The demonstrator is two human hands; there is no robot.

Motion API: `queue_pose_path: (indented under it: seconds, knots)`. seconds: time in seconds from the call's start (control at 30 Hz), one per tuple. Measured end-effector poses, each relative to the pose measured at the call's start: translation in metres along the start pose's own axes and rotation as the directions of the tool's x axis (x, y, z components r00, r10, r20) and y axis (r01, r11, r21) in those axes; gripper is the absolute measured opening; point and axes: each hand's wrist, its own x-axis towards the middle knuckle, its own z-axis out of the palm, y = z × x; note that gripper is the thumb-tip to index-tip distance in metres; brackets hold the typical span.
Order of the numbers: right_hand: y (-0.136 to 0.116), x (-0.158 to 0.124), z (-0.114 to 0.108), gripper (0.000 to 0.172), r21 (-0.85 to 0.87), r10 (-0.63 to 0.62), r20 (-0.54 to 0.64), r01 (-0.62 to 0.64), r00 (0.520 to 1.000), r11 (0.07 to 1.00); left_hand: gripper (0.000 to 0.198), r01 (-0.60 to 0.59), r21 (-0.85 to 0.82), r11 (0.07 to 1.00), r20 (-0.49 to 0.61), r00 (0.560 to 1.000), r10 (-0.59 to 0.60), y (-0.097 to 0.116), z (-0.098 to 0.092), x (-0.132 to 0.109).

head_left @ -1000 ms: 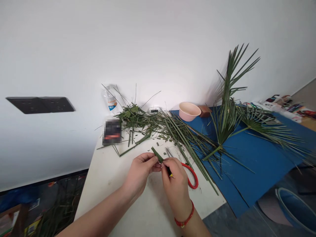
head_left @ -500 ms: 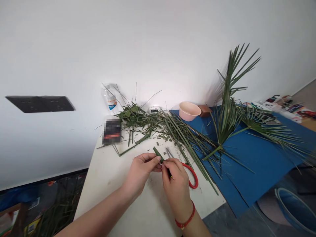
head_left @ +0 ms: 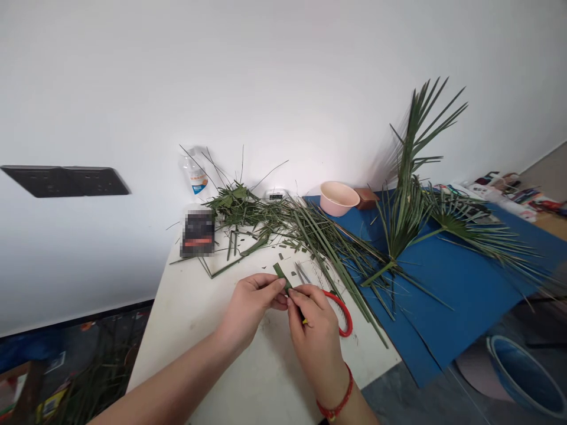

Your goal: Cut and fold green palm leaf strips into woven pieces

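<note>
At the near edge of the desk (head_left: 270, 378), my left hand (head_left: 250, 307) and right hand (head_left: 316, 336) pinch a narrow palm strip (head_left: 280, 274) between the fingertips. Keeping both pinches firm and close holds it steady.

Head camera faces forward, down across white table (head_left: 190, 295).

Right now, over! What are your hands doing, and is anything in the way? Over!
Left hand and right hand: fingers pinching a green palm-leaf strip. Red loop just past the right hand. Nothing blocking.
</note>
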Motion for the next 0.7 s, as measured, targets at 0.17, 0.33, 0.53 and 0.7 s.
queue_pose_path:
  seconds: [0.17,0.33,0.53,0.7]
  knots:
    - [0.006,0.002,-0.017,0.024,0.127,-0.004,0.039,-0.002,0.999,0.992,0.019,0.025,-0.001,1.000,-0.017,1.000,-0.025,0.002,-0.002,0.001]
    - [0.025,0.006,-0.045,0.030,0.145,-0.123,0.076,0.111,0.990,0.983,0.017,0.108,-0.082,0.991,0.041,0.994,-0.105,0.011,-0.003,0.000]
    - [0.028,0.014,-0.053,0.037,0.108,-0.339,0.266,0.321,0.902,0.941,0.018,0.147,-0.034,0.988,0.202,0.970,-0.137,0.013,0.000,-0.005]
    - [0.024,0.019,-0.058,0.030,0.087,-0.435,0.306,0.430,0.847,0.899,0.018,0.147,-0.012,0.989,0.236,0.962,-0.140,0.009,0.001,-0.006]
